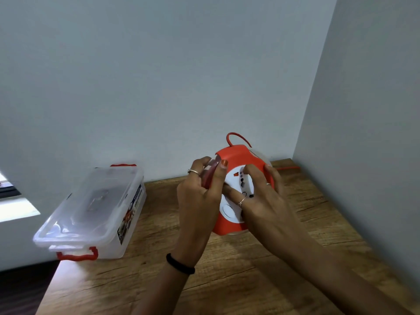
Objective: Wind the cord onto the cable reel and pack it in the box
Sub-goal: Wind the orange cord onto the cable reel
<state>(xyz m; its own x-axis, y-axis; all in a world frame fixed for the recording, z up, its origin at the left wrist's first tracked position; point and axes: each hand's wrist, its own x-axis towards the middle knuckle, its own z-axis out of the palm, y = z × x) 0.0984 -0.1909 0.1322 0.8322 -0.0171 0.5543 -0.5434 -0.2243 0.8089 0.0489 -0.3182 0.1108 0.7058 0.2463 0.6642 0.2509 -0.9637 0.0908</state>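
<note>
While my left hand clamps the reel, my right hand grips its face. I should turn steadily, feeding the cord evenly.

The closed box sits left of the cable reel, bare wooden table between them. Walls stand close behind and right of the reel; its near side lies open.

both hands raised together, forearms reaching in from 6 o'clock

left hand stands edge-on, fingers curled, thumb pressed forward toward 12 o'clock; right hand lies palm-down just beside it at 3 o'clock, fingers spread and bent, pointing toward 10 o'clock.
</note>
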